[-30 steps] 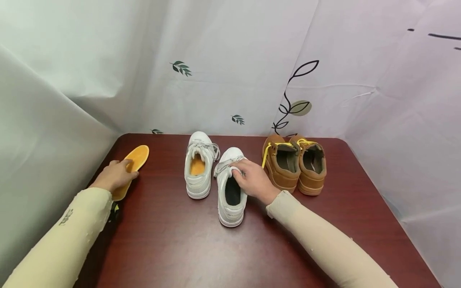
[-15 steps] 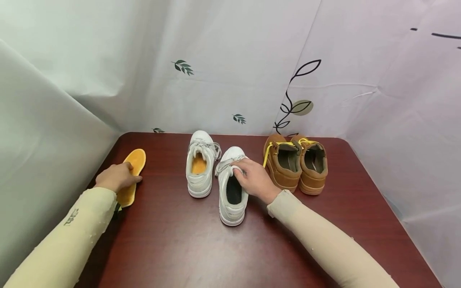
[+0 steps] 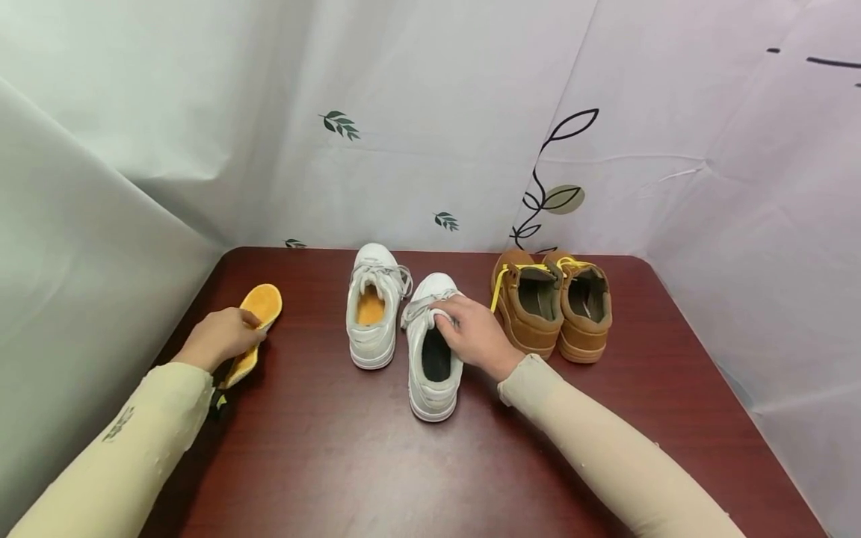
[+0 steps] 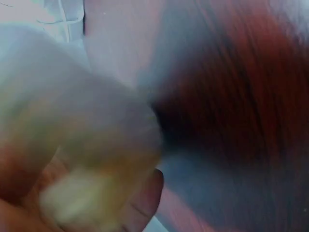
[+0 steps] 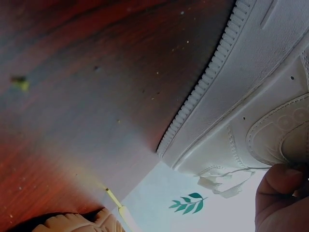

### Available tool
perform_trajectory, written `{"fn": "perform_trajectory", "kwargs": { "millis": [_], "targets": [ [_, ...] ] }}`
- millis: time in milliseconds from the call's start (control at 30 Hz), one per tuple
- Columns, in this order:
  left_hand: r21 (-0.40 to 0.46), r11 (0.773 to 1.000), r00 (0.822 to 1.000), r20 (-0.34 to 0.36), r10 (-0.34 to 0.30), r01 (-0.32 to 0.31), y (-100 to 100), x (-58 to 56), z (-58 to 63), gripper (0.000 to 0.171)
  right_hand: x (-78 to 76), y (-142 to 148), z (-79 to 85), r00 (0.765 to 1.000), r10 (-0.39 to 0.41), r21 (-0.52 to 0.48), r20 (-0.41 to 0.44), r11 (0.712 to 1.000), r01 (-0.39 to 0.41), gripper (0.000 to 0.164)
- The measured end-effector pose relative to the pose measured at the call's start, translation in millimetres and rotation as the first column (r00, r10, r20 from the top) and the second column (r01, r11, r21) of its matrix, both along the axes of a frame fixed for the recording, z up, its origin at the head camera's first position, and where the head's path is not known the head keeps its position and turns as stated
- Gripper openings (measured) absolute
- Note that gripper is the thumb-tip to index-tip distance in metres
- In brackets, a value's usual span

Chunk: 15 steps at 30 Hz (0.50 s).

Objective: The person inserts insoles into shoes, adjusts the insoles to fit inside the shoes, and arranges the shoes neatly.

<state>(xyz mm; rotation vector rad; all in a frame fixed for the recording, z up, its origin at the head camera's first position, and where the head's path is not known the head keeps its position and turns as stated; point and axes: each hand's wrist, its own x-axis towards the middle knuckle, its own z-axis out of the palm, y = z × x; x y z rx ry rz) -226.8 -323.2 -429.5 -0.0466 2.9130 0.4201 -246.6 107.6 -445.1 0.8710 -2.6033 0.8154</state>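
Note:
In the head view my left hand (image 3: 220,338) grips a yellow fuzzy insole (image 3: 262,302) across its middle, over the table's left side. The insole is tilted, its far end pointing away from me. The left wrist view is blurred, with the insole (image 4: 82,198) between thumb and fingers. My right hand (image 3: 476,338) pinches the tongue of a white sneaker (image 3: 433,397) at its opening; a dark inside shows there. Just left of it stands the other white sneaker (image 3: 372,351), a yellow insole (image 3: 371,308) inside. The right wrist view has the sneaker's side (image 5: 227,121) close up.
Two brown shoes (image 3: 534,329) with yellow laces stand side by side to the right of my right hand. A small dark and yellow-green object (image 3: 218,401) lies near my left wrist. White curtains (image 3: 417,149) hang behind the dark red table (image 3: 377,456).
My left hand has moved slightly right with the insole, which has turned and tilted so that it now looks shorter and bent. The right hand and the shoes have stayed in place.

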Motion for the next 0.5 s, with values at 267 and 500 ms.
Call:
{"fn": "perform_trajectory", "kwargs": {
  "millis": [267, 500],
  "targets": [
    [0.07, 0.998, 0.999, -0.038, 0.0, 0.003, 13.7, 16.0, 7.6, 0.033, -0.2, -1.1, 0.4, 1.0, 0.004, -0.008, -0.001, 1.0, -0.004, 0.027],
    [0.105, 0.994, 0.995, -0.1, -0.019, 0.029, 45.2, 35.9, 32.2, 0.024, 0.3, -1.3, 0.6, 1.0, -0.008, -0.007, 0.011, 1.0, 0.008, 0.026]
  ]
}}
